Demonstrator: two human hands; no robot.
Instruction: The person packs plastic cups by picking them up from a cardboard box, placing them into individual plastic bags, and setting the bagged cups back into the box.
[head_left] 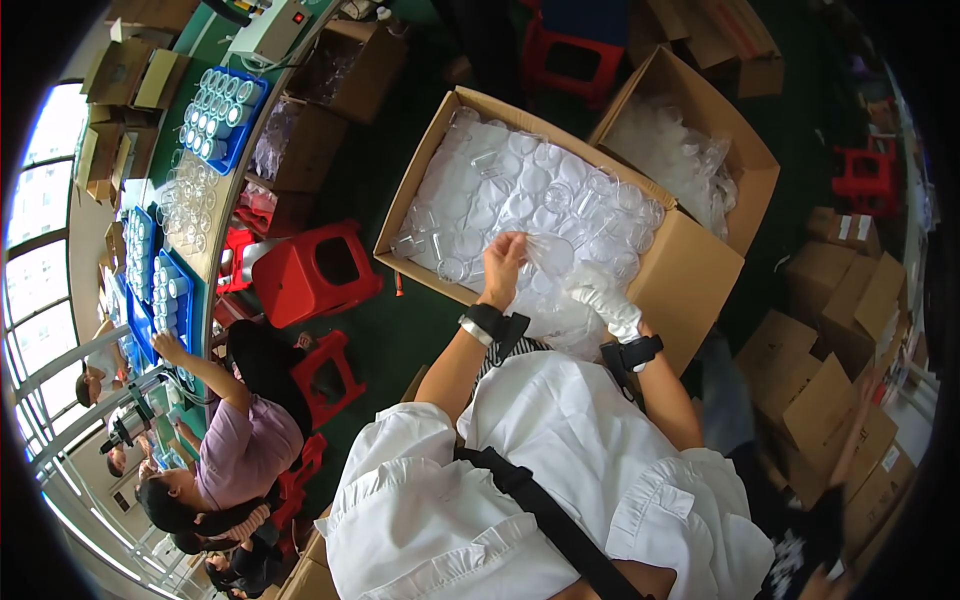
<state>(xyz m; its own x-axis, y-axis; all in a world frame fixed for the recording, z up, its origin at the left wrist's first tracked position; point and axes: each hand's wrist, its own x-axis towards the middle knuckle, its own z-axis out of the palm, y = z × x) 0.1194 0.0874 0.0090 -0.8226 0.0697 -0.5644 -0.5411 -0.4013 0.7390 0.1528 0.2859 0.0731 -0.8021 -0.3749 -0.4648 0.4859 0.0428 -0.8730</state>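
My bare left hand pinches the upper edge of a thin clear plastic bag over a large open cardboard box. My right hand, in a white glove, is closed at the bag's other side, with its fingertips partly lost against the pale plastic. More of the crumpled film hangs down toward my waist. Beneath my hands, the box is filled with many clear plastic cups and round, whitish, lid-like pieces; their exact kind is hard to make out.
A second carton with clear plastic bags adjoins the far right. Red stools stand left, beside a workbench with blue trays of white-and-clear containers. A person in a purple shirt sits there. Stacked cartons line the right.
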